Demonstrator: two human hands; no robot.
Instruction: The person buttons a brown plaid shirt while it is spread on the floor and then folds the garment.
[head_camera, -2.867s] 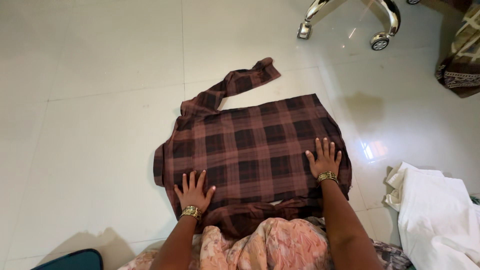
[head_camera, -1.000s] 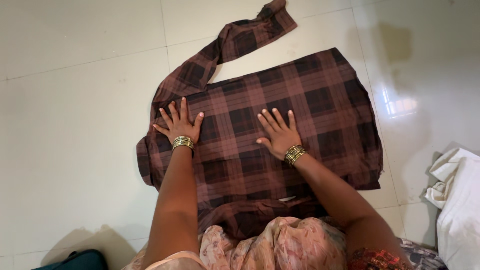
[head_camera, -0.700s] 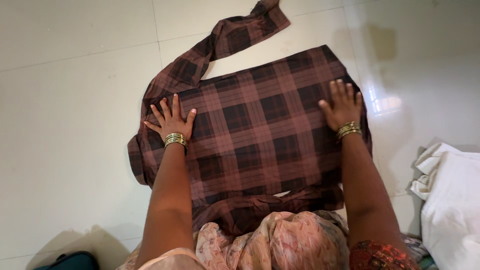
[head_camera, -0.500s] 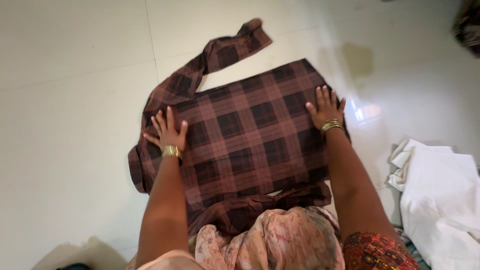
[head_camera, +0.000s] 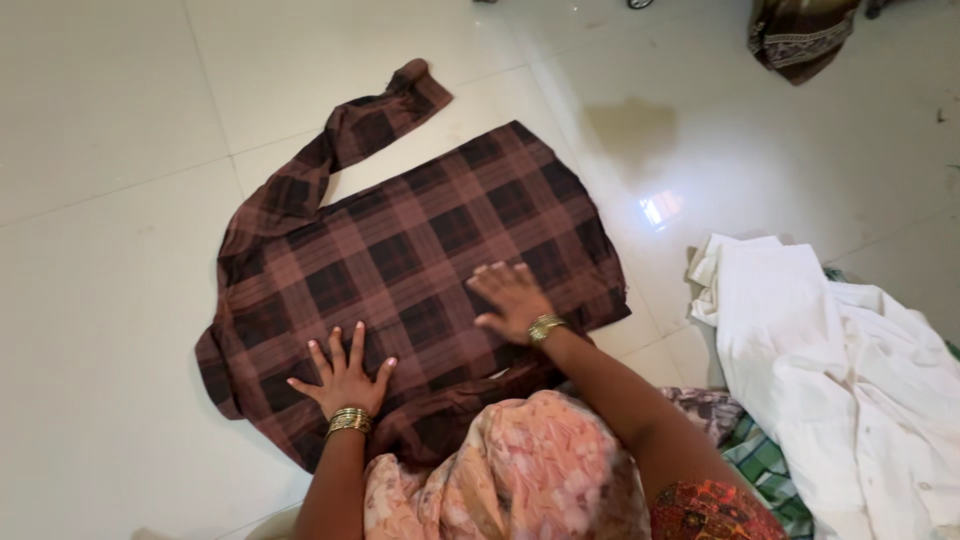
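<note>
You're pressing both hands flat, nothing gripped, on plaid shirt (head_camera: 400, 250): left hand (head_camera: 345, 378), right hand (head_camera: 512, 298) blurred; shirt's near hem hiding under your lap.

Gold bangles on both wrists, pink floral garment (head_camera: 510, 480)

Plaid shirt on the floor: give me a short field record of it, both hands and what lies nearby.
shirt: brown plaid shirt, spread flat on the tiled floor, one sleeve stretched away
left hand: left hand flat, fingers spread, on the near edge
right hand: right hand flat on the shirt, blurred
nearby: white clothes heaped at the right
wrists: gold bangles on both
</note>
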